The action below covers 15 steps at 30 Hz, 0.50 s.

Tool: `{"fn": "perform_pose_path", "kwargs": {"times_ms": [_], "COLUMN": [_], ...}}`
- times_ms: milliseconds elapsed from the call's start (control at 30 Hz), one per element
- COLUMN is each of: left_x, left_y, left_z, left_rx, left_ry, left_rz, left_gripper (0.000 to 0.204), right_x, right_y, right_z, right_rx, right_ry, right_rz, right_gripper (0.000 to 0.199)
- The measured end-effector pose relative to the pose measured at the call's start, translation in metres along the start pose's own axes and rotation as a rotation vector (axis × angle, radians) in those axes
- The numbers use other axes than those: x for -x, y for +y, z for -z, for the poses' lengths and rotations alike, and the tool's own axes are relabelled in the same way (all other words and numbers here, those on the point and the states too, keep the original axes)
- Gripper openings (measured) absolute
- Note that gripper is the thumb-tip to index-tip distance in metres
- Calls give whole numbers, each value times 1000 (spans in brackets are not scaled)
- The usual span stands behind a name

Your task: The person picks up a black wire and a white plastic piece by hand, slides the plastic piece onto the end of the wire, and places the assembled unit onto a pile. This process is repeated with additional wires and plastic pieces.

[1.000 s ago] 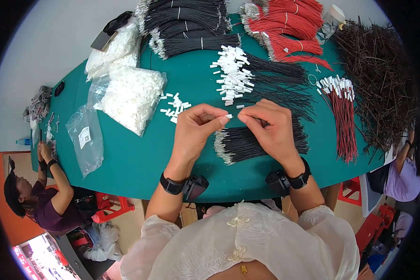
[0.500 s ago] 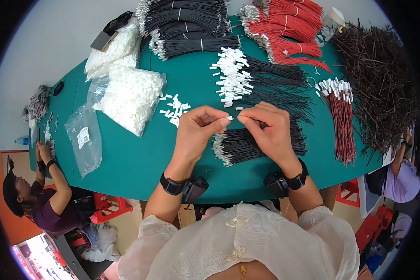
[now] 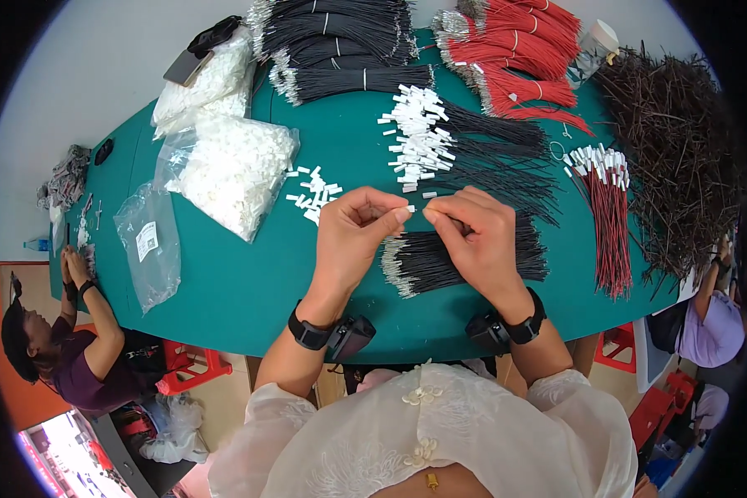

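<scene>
Fingers of my left hand point(image 3: 358, 226) and right hand point(image 3: 471, 232) are pinching shut, pushing a white plug point(image 3: 407, 209) onto a thin wire end; next I am needing a straight push.

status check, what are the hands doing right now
Left hand pinching a small white connector. Right hand pinching a thin wire end against it. Both above the black wire bundle. Nothing in the way.

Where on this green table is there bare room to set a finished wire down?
Bare green table lies along the near edge, between the clear bag and the left hand. The far and right sides are crowded with black wire bundles and red wires.
</scene>
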<state>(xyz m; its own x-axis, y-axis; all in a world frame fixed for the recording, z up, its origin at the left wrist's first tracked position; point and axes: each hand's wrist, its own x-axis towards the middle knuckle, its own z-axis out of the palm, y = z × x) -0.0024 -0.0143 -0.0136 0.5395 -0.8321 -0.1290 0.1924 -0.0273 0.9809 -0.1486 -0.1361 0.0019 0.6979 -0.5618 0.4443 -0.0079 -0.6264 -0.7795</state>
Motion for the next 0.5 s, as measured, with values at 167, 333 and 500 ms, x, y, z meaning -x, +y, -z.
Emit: {"fn": "perform_pose_path", "kwargs": {"times_ms": [167,333,500], "left_x": [-3,-4,-3], "left_y": [-1,-4,-3], "left_z": [4,3,4], "left_rx": [215,267,206], "left_ry": [-57,-53,-83], "left_rz": [89,99,50], "left_gripper": [9,10,9], "right_x": [0,0,1], "right_y": [-4,-4,-8], "right_z": [1,2,3], "right_rx": [-119,-146,-58], "right_ry": [-22,-19,-26], "right_rz": [-173,-172,-90], "right_gripper": [6,6,7]}}
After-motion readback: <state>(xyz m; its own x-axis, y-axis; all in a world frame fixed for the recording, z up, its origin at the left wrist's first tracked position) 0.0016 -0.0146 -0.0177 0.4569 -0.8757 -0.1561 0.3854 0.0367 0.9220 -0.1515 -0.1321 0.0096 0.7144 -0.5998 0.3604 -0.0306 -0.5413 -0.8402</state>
